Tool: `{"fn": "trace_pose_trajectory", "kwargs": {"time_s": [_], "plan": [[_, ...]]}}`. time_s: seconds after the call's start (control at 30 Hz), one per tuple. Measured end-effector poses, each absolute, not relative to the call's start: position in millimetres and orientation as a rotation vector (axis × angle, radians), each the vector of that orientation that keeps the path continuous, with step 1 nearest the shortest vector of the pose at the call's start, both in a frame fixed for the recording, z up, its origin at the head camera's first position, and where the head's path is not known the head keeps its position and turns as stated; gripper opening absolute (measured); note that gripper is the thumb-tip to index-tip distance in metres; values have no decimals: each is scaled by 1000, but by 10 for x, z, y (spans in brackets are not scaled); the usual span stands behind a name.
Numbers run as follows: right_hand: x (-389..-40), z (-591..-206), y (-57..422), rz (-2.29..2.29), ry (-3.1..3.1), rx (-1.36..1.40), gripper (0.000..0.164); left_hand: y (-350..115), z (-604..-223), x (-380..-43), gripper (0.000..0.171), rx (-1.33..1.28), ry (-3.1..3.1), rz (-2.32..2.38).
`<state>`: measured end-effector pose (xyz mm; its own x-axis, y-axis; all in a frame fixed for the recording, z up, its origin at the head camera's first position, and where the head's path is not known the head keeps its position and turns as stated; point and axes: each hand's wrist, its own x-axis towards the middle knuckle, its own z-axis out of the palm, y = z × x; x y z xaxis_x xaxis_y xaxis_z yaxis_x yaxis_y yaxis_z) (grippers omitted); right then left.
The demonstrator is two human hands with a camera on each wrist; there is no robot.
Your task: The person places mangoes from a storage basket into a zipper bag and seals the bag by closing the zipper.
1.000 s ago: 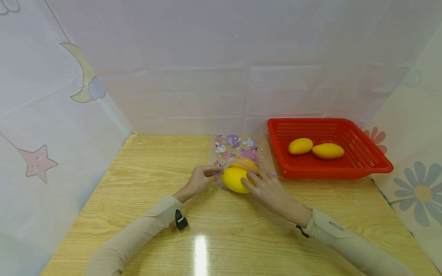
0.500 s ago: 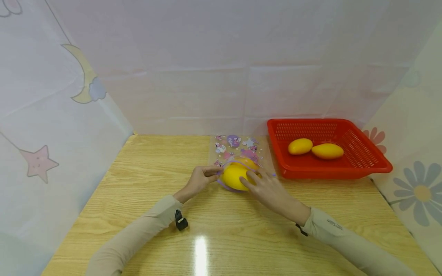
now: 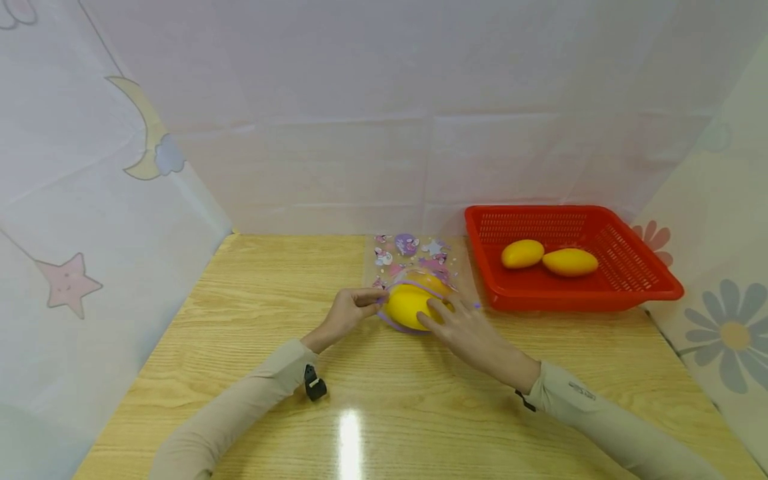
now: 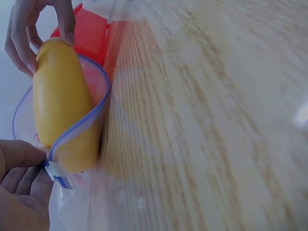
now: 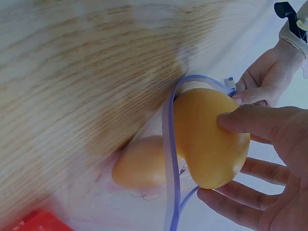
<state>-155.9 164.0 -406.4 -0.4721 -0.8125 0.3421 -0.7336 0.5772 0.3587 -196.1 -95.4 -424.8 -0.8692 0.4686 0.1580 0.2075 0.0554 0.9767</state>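
A yellow mango [image 3: 408,308] sits partly inside the mouth of a clear zip bag [image 3: 407,245] printed with pink and purple figures. My right hand [image 3: 471,333] grips this mango by its near end, thumb on one side and fingers on the other in the right wrist view. With thumb and fingers, my left hand [image 3: 347,312] pinches the bag's purple zip edge [image 4: 77,126] beside the slider [image 4: 58,174]. Deeper in the bag lies another mango [image 5: 139,163], seen through the plastic. The bag's mouth stands apart around the held mango.
To the right of the bag stands a red plastic basket [image 3: 588,295] with perforated walls. Two yellow mangoes [image 3: 570,263] lie in it. The wooden table [image 3: 264,280] meets a pale cloth backdrop [image 3: 336,173] behind and at both sides.
The held mango has slid slightly away from me, deeper into the bag's mouth, with my right hand still on it. My left hand stays at the zip edge.
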Motion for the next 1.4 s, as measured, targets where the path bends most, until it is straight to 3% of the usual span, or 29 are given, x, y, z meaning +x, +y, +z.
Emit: {"fn": "trace_pose_trajectory", "kwargs": {"time_s": [1.03,1.3,1.4], "plan": [[-1789,-4201,1611,-306,-2257,1272,50,-948,-4254,-1993,30,685,2128,1930],[-1816,-4208,1616,-287,-2244,1264,23,-942,-4258,-1995,30,707,2137,1934],[-1822,-4204,1617,-275,-2203,1279,22,-945,-4264,-1997,29,710,2144,1928]]}}
